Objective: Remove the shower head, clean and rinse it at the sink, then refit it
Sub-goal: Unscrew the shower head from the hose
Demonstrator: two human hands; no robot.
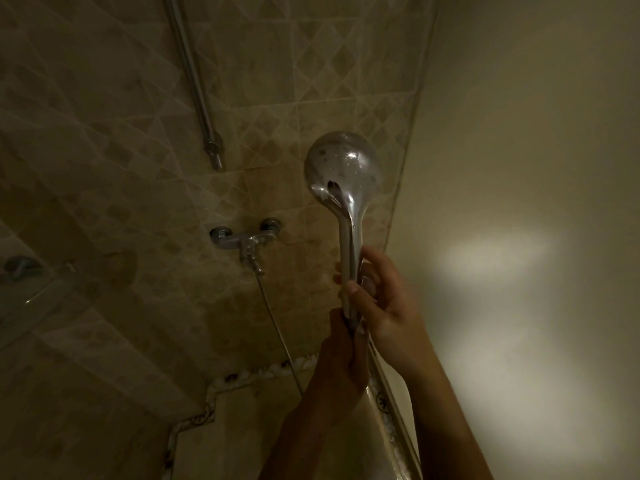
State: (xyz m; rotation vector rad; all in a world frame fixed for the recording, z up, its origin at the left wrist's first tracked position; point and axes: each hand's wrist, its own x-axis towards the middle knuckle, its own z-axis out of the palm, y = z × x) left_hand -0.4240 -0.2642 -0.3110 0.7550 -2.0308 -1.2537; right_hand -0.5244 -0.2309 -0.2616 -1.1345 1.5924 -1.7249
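Note:
A chrome shower head (pixel 341 168) with a round wet back points upward, its long handle running down into both hands. My right hand (pixel 381 299) wraps the middle of the handle, thumb across the front. My left hand (pixel 341 355) closes around the handle's bottom end, where the hose joins; the joint itself is hidden by my fingers. A thin metal hose (pixel 277 330) runs from the wall mixer tap (pixel 244 242) down toward my left hand.
A chrome riser rail (pixel 194 81) is fixed to the beige patterned tile wall above the tap. A glass corner shelf (pixel 31 292) sits at the left. A plain pale wall fills the right side. The room is dim.

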